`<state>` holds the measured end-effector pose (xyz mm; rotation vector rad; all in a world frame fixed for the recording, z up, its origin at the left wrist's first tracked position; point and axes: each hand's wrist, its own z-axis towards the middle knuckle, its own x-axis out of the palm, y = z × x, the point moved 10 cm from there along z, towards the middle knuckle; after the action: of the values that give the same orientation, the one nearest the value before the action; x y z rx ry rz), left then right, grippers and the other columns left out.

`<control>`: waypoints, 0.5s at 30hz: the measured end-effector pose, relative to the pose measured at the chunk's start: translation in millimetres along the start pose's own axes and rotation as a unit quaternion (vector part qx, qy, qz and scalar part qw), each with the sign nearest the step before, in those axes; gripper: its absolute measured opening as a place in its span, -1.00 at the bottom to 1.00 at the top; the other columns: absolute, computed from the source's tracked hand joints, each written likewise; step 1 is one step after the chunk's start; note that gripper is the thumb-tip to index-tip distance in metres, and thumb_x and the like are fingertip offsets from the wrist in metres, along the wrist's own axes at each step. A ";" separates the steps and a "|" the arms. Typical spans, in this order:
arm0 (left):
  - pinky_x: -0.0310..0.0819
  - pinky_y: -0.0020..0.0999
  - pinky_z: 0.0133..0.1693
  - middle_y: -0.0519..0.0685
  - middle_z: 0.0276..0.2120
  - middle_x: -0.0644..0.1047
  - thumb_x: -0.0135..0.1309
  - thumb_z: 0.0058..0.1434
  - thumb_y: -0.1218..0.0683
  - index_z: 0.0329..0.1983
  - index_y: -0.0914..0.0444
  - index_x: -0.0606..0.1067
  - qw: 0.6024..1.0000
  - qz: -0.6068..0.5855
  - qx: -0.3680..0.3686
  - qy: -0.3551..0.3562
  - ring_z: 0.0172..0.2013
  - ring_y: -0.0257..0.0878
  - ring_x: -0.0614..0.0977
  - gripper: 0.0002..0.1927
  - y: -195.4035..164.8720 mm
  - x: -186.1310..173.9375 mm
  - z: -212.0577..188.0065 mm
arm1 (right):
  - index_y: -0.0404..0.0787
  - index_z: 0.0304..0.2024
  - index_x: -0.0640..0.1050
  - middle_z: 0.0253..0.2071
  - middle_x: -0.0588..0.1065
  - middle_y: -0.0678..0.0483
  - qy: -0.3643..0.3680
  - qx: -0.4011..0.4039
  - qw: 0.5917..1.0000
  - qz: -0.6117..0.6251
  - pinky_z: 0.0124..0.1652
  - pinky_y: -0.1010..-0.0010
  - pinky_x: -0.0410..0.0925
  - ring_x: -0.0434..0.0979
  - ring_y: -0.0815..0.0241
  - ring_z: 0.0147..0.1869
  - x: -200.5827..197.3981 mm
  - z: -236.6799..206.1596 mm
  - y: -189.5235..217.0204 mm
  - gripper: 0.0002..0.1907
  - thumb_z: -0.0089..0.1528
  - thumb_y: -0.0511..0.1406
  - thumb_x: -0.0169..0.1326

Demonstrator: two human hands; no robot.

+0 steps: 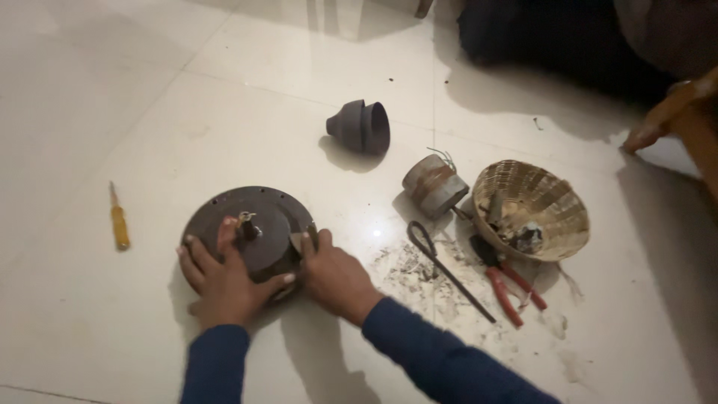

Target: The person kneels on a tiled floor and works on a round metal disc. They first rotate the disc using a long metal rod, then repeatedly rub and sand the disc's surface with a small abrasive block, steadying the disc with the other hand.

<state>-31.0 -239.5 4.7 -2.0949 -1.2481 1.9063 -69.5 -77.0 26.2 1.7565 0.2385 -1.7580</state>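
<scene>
Yellow-handled screwdriver (118, 221) lay on pale floor tiles (90, 90), well left of left-hand fingers, untouched. Round dark metal disc (247, 228) sat flat on floor under both hands, short shaft (246, 224) upright at centre. Left hand (224, 280) pressed palm-down on near edge of disc, fingers spread wide: little finger out at left rim, one finger reaching up beside shaft, thumb stretched right along near rim. Right hand (336, 277) rested just right of left thumb, against disc's right rim, fingers curled together at edge; pinching something or only pushing, could not tell. Both sleeves dark blue. Dark cone-shaped cover (360, 127) lay on its side, well above right-hand fingers. Grey metal cylinder (434, 185) with thin wires lay up and right of those fingers. Black rod with looped end (449, 269) lay just right of right hand, over scattered grit (407, 265). Red-handled pliers (508, 288) further right, beside woven basket (538, 206) tipped on its side with small parts inside. Wooden furniture leg (673, 112) at far right.
</scene>
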 end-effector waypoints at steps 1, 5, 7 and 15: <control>0.17 0.62 0.14 0.16 0.53 -0.32 0.52 -0.38 -0.34 0.52 -0.32 -0.15 1.000 -0.006 0.005 -0.019 0.51 0.16 -0.37 0.45 -1.8 -2.6 -1.5 | -0.53 0.17 0.32 -0.01 0.37 -0.35 -0.044 -0.050 0.998 -0.007 -0.29 0.10 0.50 0.57 -0.30 -0.22 -8.5 9.3 7.4 -0.48 0.21 -0.35 0.02; 0.20 0.66 0.10 0.22 0.53 -0.33 0.52 -0.35 -0.33 0.54 -0.27 -0.14 1.000 -0.007 -0.013 -0.004 0.51 0.21 -0.37 0.45 -1.1 2.7 -5.9 | -0.45 0.11 0.39 0.06 0.40 -0.31 -0.030 -0.023 0.999 0.003 -0.16 0.11 0.51 0.58 -0.33 -0.11 -10.1 32.6 -4.6 -0.60 0.23 -0.40 -0.02; 0.20 0.66 0.11 0.21 0.54 -0.30 0.51 -0.35 -0.32 0.54 -0.28 -0.13 1.000 -0.001 -0.003 -0.003 0.52 0.19 -0.36 0.44 -0.9 0.8 -4.4 | -0.40 0.16 0.39 0.04 0.40 -0.33 -0.009 0.033 0.997 0.062 -0.11 0.03 0.47 0.57 -0.33 -0.15 -4.7 25.2 -12.7 -0.57 0.23 -0.40 0.01; 0.23 0.61 0.11 0.26 0.52 -0.26 0.49 -0.34 -0.37 0.52 -0.27 -0.15 0.999 -0.002 0.032 -0.030 0.51 0.22 -0.34 0.43 3.1 1.2 1.9 | -0.27 -0.17 0.63 -0.22 0.56 -0.17 -0.088 0.006 0.987 0.133 -0.06 0.08 0.41 0.58 -0.19 -0.10 -28.1 27.1 -25.2 -0.83 0.21 -0.37 0.11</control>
<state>-31.1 -241.8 1.6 -2.0165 -1.1857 1.9939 -108.4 -63.5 47.8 1.5485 -0.0793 -1.7063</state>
